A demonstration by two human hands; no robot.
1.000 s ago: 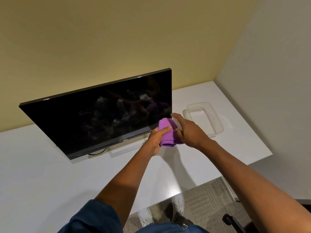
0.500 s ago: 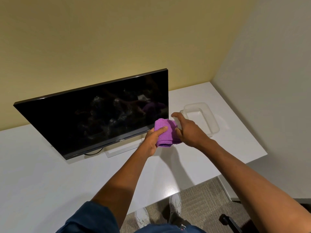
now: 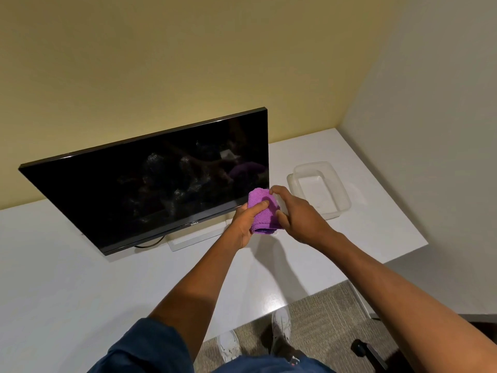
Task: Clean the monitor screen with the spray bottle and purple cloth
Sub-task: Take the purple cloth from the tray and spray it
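A black monitor (image 3: 161, 184) stands tilted on the white desk (image 3: 80, 278), with pale spray speckles across the middle of its screen. In front of the screen's lower right corner, my left hand (image 3: 246, 222) grips a folded purple cloth (image 3: 265, 211). My right hand (image 3: 301, 219) sits right beside the cloth. Its index finger is arched over the top and its thumb is below. The fingers are curled around a small pale spray bottle (image 3: 280, 203) that is almost entirely hidden.
An empty clear plastic container (image 3: 341, 189) sits on the desk right of the monitor, near the side wall. The monitor's flat white base (image 3: 193, 238) and a cable lie under the screen. Below the desk edge are carpet, my shoes and a black chair part (image 3: 368, 351).
Both hands and the cloth stay together at the monitor's lower right corner. The view has drifted slightly, and my right index finger has lifted a little over the cloth.
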